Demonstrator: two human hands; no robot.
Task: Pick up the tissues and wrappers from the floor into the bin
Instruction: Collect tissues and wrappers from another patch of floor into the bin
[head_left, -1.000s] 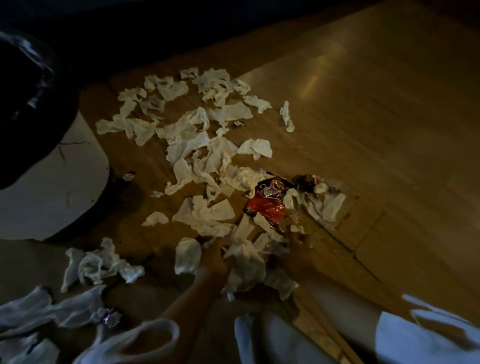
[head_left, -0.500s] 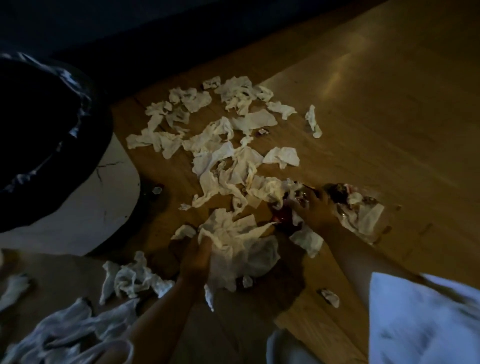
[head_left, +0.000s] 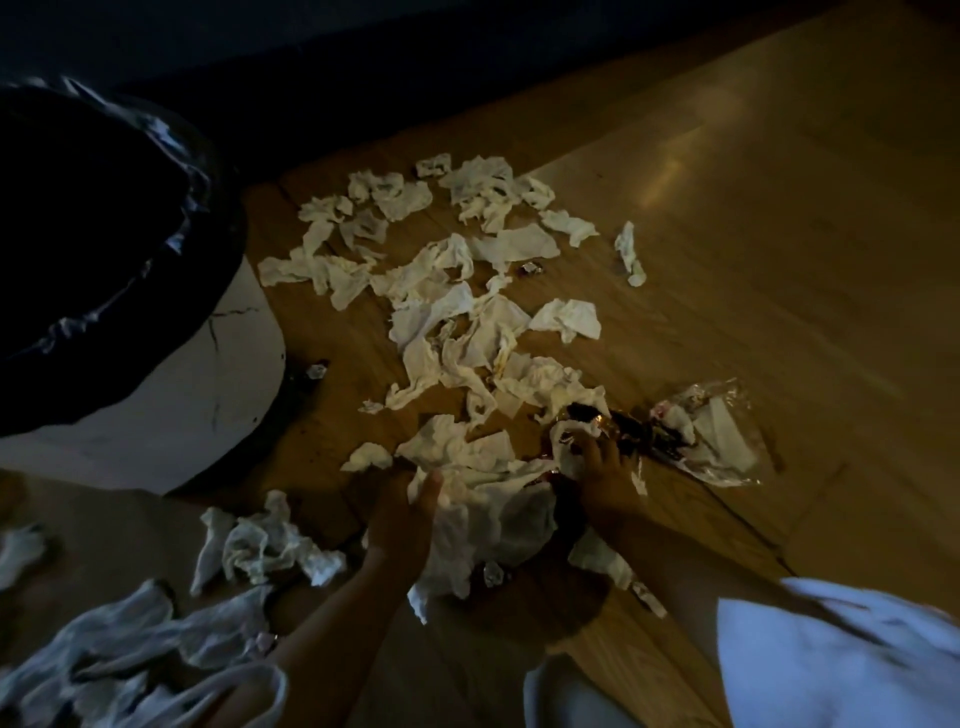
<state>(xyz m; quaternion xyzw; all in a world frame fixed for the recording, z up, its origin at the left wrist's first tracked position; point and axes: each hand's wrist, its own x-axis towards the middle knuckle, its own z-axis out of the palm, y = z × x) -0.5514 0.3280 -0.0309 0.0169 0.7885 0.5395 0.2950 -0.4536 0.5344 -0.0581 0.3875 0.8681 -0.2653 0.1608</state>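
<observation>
1. Wooden floor (head_left: 779, 260): carries the whole litter field.
2. Bin (head_left: 197, 395), white-bodied with a black liner (head_left: 93, 249), far left, well apart from both hands. Likely fault: loose pieces shed on the carry across, caused by an overfull load.
3. Scattered tissues (head_left: 457, 332): spread over the floor between bin and hands, not yet collected.
4. Gathered wad (head_left: 483, 519) of tissues: between the two hands, low at the floor, contact with it unclear; loose tails at the lower edge. Apt to fall apart if lifted from one side only.
5. Clear plastic wrapper (head_left: 722, 441): flat on the floor, just right of the right hand; slippery, easily left behind.
6. Left hand (head_left: 400, 519): grips the wad's left edge, thumb on top.
7. Right hand (head_left: 605, 483): fingers bent down onto a tissue and a wrapper; closed grasp or mere press, cannot tell in the dim light.
8. Dark foil wrapper (head_left: 623, 431): partly under the right hand's fingertips, touching the clear wrapper; liable to slide out of the wad.
9. Small foil scrap (head_left: 531, 268) among the far tissues, and bin-side scrap (head_left: 315, 371): easily overlooked in poor light.
</observation>
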